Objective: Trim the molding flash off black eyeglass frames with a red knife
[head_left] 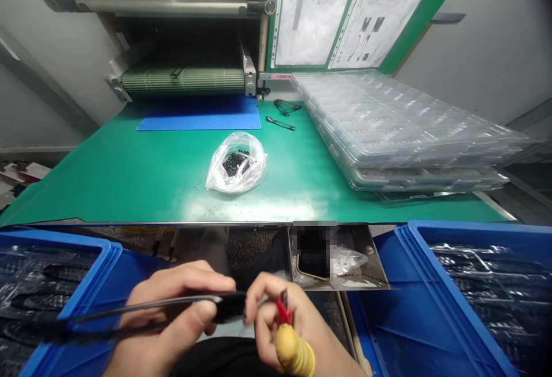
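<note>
My left hand (172,308) is closed round a long black two-armed part (233,307), whose thin arms stretch to the left and blur. Its thicker end points right, where the curled fingers of my right hand (276,314) meet it. Across my right hand lies a yellow-and-red tool (293,345) with a dark tip, gripped in the palm; its exact kind I cannot make out. Farther back on the green table sits an open clear plastic bag (255,177) of tiny black pieces (237,162).
Black pin-like loops (280,123) lie behind the bag. Stacked clear trays (388,124) stand at right. A conveyor (185,81) is behind a blue sheet (198,117). Blue crates (81,285) (414,308) flank me; an open drawer (375,265) juts out below the green table (129,176).
</note>
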Tool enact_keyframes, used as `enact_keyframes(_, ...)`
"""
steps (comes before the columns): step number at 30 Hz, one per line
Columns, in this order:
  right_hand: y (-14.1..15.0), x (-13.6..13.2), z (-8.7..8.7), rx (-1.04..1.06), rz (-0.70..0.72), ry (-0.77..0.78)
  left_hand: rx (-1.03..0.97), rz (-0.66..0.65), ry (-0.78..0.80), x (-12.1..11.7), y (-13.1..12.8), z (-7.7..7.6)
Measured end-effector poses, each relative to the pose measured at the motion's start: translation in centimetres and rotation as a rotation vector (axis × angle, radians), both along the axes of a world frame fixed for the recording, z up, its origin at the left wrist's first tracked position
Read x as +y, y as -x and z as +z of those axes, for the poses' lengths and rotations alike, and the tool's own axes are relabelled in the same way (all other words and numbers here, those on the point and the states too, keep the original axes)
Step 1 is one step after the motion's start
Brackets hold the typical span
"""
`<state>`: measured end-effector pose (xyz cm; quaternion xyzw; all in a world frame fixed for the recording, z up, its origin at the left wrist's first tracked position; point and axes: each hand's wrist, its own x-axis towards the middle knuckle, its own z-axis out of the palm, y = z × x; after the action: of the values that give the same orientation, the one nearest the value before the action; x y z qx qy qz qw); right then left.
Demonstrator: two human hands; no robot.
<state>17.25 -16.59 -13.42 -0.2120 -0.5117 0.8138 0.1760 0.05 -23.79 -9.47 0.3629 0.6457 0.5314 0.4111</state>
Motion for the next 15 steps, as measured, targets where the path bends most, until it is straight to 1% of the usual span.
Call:
enact_keyframes(2, 0.9, -0.2, -0.3, 0.045, -0.141, 0.141, 0.006, -0.2, 0.042, 0.9, 0.6, -0.8)
enact_keyframes(3, 1.3, -0.2, -0.5, 0.064, -0.206, 0.152, -0.028, -0.283, 0.062, 1.4, 0.8, -1.3)
enact_keyframes(4, 1.8, -0.3, -0.6, 0.072, -0.272, 0.106, -0.09, -0.332, 0.072, 1.9, 1.1, -1.9)
enact_keyframes(5, 2.1, -0.3, -0.9, 0.064, -0.354, -0.018, -0.162, -0.351, 0.075, 2.3, 1.3, -2.4)
enact_keyframes(6, 2.4, -0.2, -1.3, 0.052, -0.441, -0.199, -0.222, -0.354, 0.08, 2.5, 1.5, -2.9)
enact_keyframes(7, 2.5, -0.1, -1.7, 0.042, -0.525, -0.409, -0.255, -0.328, 0.092, 2.7, 1.6, -3.3)
enact_keyframes(8, 2.6, 0.0, -2.2, 0.038, -0.588, -0.614, -0.26, -0.276, 0.106, 2.6, 1.6, -3.6)
enact_keyframes(9, 2.7, 0.1, -2.7, 0.05, -0.622, -0.785, -0.251, -0.209, 0.107, 2.5, 1.6, -3.8)
enact_keyframes(10, 2.7, 0.2, -3.2, 0.081, -0.623, -0.906, -0.228, -0.142, 0.096, 2.3, 1.5, -3.8)
enact_keyframes(11, 2.8, 0.2, -3.6, 0.124, -0.592, -0.974, -0.19, -0.072, 0.079, 2.1, 1.3, -3.7)
enact_keyframes(13, 2.9, 0.2, -4.2, 0.205, -0.511, -1.053, -0.107, 0.051, 0.054, 1.7, 0.7, -3.4)
enact_keyframes(15, 2.8, 0.0, -4.2, 0.23, -0.424, -1.086, -0.031, 0.116, 0.053, 1.6, 0.3, -3.0)
